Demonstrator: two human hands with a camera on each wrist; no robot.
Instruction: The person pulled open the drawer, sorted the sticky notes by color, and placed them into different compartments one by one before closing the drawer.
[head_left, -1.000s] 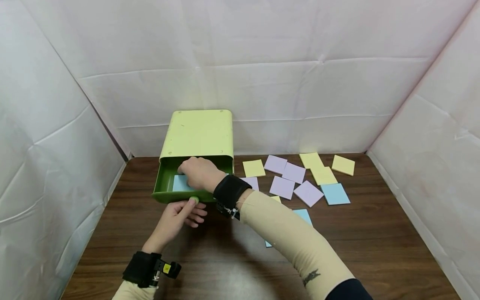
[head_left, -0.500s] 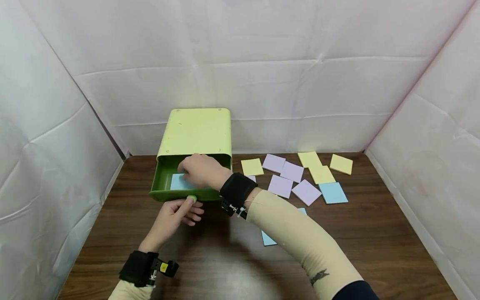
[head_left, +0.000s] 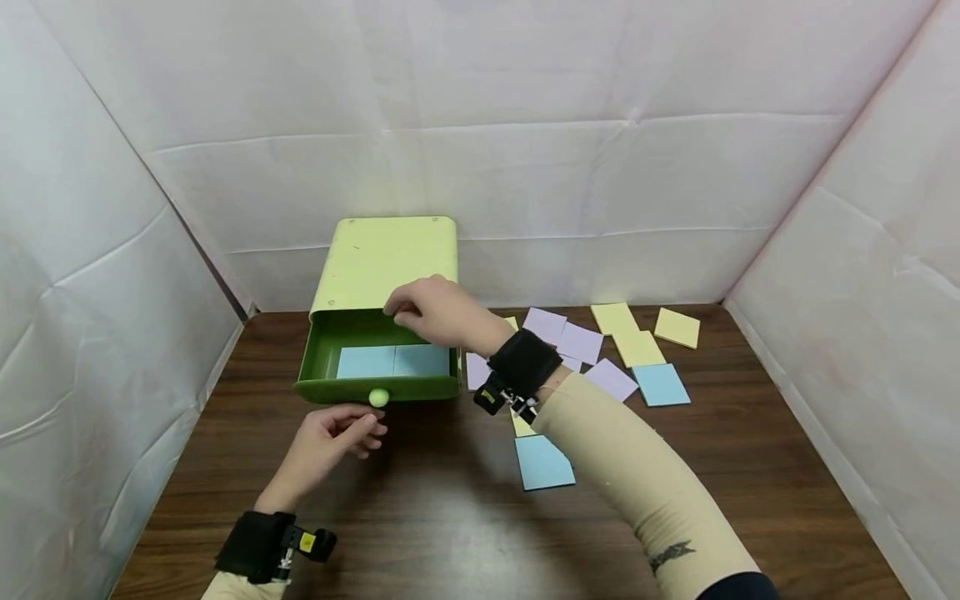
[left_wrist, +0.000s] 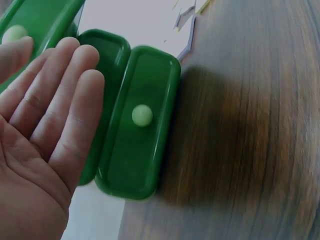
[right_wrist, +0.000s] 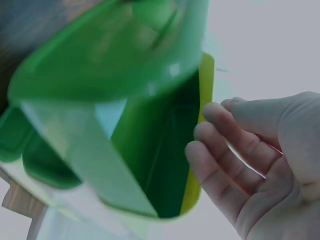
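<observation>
Two pale blue square paper notes (head_left: 392,361) lie flat in the open dark green metal drawer (head_left: 377,389), so the right hand (head_left: 438,312) hovers empty, fingers loosely curled, at its 12 o'clock edge, and the left hand (head_left: 330,437) rests open, fingers relaxed, at 6 o'clock below the round light green knob (head_left: 378,397).

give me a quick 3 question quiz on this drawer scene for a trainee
1. True or false: the drawer is open.
2. How many blue notes lie inside the drawer?
A. none
B. two
C. four
3. Fill in: the right hand is above the drawer and holds ____, while the left hand sits open just short of the knob.

Key:
1. True. It is pulled out of the box.
2. B. Two, side by side.
3. Nothing. Its fingers are loosely curled and empty in the right wrist view.
</observation>
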